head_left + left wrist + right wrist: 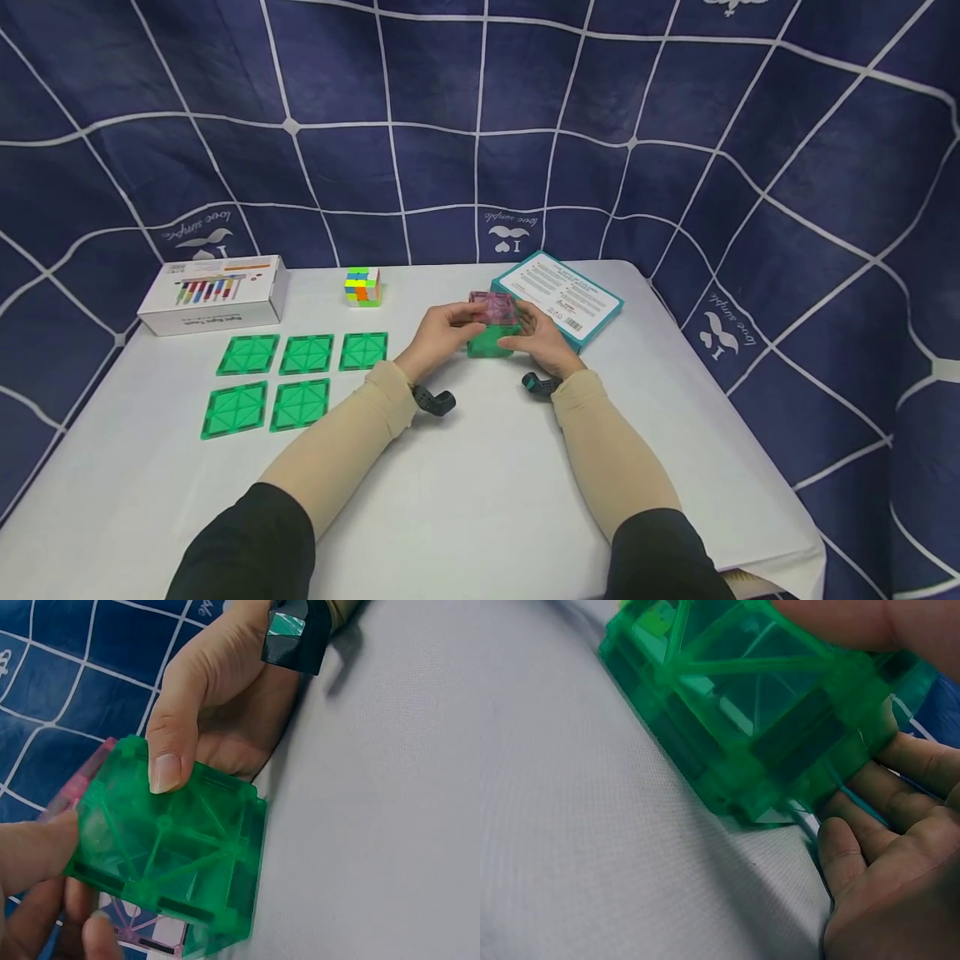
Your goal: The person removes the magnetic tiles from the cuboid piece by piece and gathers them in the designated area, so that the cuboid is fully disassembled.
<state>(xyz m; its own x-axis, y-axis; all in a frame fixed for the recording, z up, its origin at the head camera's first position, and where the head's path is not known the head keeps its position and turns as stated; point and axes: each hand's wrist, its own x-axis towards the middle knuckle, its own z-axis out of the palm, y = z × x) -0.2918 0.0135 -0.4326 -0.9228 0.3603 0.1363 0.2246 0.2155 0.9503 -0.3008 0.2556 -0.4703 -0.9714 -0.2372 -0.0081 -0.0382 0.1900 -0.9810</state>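
Both hands hold a small structure of translucent magnetic tiles over the table. A pink magnetic tile stands at its top, and a green magnetic tile faces me below. My left hand grips the left side, thumb at the green tile's edge. From the right, my right hand holds it, its thumb lying on the green face in the left wrist view. Beneath the green face another pink piece shows. In the right wrist view, the right fingers lie behind the green edge.
Several flat green tiles lie in two rows at left. Behind them are a white box and a colored puzzle cube. A teal-edged box lies just behind my right hand. A blue gridded curtain hangs behind the white table.
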